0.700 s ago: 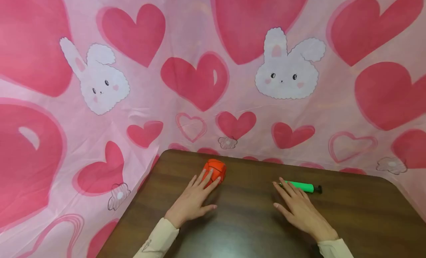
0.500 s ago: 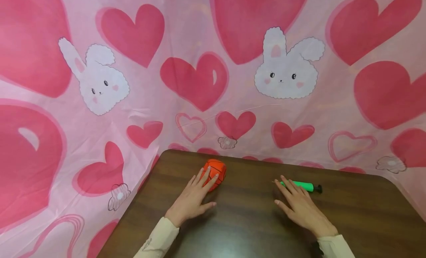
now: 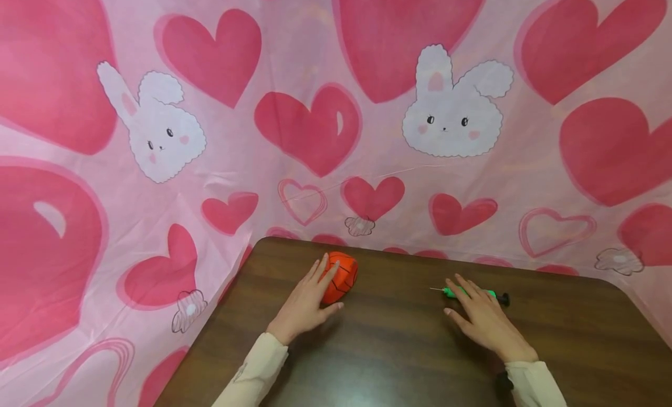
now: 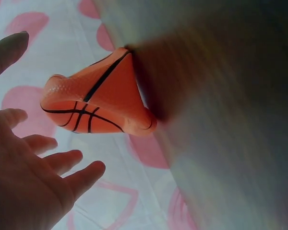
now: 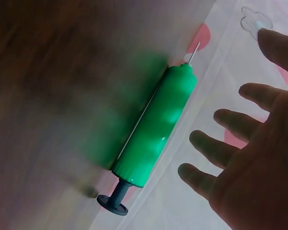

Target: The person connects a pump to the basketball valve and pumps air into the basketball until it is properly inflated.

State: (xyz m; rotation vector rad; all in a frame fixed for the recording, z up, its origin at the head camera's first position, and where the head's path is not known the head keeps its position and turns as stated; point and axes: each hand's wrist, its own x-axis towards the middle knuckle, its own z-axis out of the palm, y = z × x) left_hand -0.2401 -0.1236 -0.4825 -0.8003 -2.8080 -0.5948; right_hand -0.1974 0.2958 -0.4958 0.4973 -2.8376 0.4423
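Note:
A partly deflated orange toy basketball [image 3: 344, 279] with black lines sits near the back left of the table; its dented, folded side shows in the left wrist view [image 4: 108, 86]. My left hand [image 3: 304, 302] is at its left side with fingers extended, overlapping it in the head view. In the left wrist view a gap shows between the fingertips and the ball. To the right lies a green hand pump [image 5: 156, 127] with a metal needle and a black handle [image 3: 505, 300]. My right hand [image 3: 485, 320] hovers over it, fingers spread, hiding much of its barrel. Neither hand grips anything.
The brown wood-grain table [image 3: 388, 337] has a rounded back edge. Pink cloth with hearts and rabbit faces [image 3: 451, 121] hangs close behind it and along the left side. Bare tabletop lies between the ball and the pump.
My left hand has slid forward along the ball's left side, uncovering more of its front. My right hand has shifted rightward over the pump, so its needle and tip now show.

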